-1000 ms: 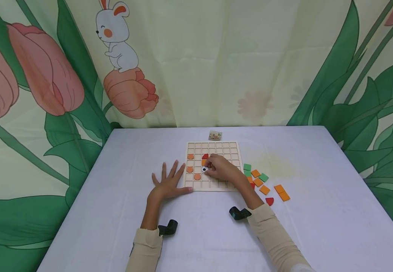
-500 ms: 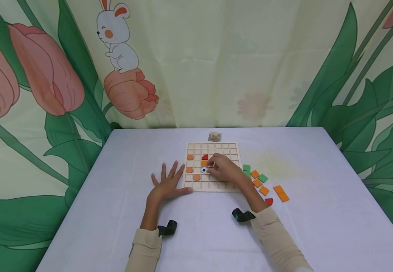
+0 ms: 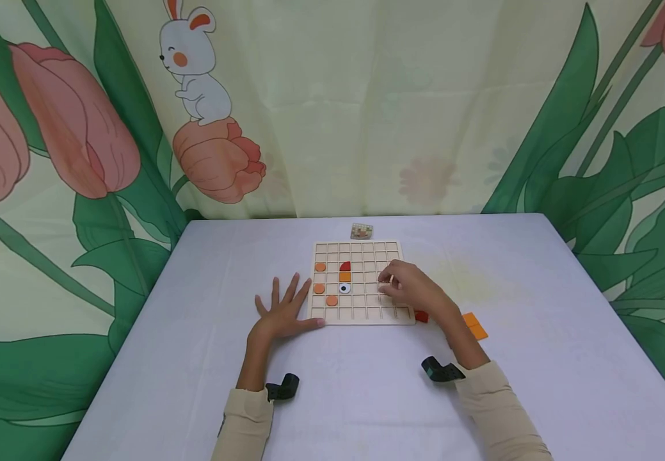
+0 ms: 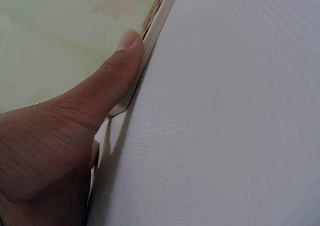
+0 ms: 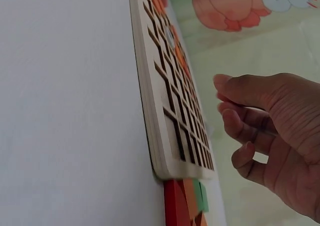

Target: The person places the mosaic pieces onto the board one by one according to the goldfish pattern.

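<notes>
A wooden grid board (image 3: 367,314) lies flat on the table. My left hand (image 3: 281,317) rests at its left side with fingers spread; in the left wrist view its thumb (image 4: 112,78) touches the board's edge. Over the board's right part hovers my right hand (image 3: 415,291), fingers loosely curled and nothing between them. Set in the grid are a white eye piece (image 3: 345,288), an orange square (image 3: 345,276) above it and a red quarter-round piece (image 3: 345,266) above that. Several orange discs (image 3: 331,300) sit in cells at the left.
Orange squares (image 3: 475,325) and a red piece (image 3: 421,317) lie right of the board, partly behind the right arm. Red and green pieces (image 5: 201,196) show beside the board's corner in the right wrist view. A small patterned card (image 3: 361,231) lies behind the board.
My right hand has let go of the eye piece, which stays in its cell, and has moved right across the board. The left hand stays where it was.
</notes>
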The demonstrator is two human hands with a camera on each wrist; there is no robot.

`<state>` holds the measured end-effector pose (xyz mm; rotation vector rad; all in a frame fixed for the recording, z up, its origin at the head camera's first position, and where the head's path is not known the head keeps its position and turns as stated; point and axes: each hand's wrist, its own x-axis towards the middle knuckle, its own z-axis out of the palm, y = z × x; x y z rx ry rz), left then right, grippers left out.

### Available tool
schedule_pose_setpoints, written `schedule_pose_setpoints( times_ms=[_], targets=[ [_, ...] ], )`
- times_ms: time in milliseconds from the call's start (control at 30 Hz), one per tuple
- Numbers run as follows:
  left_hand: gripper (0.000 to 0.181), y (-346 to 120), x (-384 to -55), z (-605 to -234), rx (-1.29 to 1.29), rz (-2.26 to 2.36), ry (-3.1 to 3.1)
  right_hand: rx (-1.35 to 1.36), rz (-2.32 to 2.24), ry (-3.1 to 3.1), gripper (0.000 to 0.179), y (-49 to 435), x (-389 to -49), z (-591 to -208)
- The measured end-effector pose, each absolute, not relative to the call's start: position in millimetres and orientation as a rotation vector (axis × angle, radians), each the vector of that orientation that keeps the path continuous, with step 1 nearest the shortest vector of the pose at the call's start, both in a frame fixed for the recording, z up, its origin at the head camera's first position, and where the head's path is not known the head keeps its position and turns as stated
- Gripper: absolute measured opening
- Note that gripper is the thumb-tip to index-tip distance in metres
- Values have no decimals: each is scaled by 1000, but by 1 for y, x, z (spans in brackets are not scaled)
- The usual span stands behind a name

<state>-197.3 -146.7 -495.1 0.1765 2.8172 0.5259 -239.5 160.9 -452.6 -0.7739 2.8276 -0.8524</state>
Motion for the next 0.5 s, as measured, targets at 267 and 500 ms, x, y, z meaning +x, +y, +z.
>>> schedule_pose_setpoints(
  times_ms=[267,500],
  targets=[
    [102,-146,-196,-491,173,529,2816,-618,-851,2831,20,203,-231,-458],
    [102,-145,-195,-491,171,534,2810,-697,-873,2795,16,228,-218,-466]
  ],
)
